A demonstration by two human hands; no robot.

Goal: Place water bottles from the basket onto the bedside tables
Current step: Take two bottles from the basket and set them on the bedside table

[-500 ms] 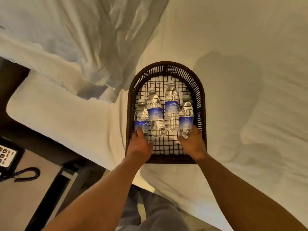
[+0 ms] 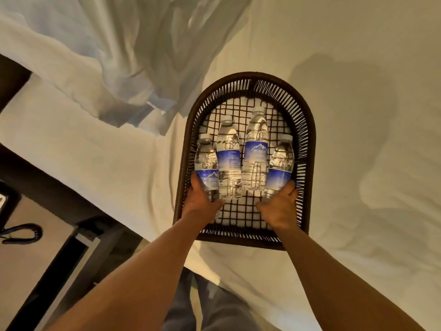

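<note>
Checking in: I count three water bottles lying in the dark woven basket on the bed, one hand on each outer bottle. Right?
Not quite. The head view shows four water bottles in the basket, not three. The rest holds: left hand and right hand each on an outer bottle.

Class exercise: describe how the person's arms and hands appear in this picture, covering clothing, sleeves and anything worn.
Both forearms are bare, with no sleeve in view. The left hand and the right hand wear no gloves, and no watch, ring or bracelet is visible.

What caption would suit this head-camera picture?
Both hands, left and right, grasp the outer water bottles in a dark woven basket on a bed.
</note>
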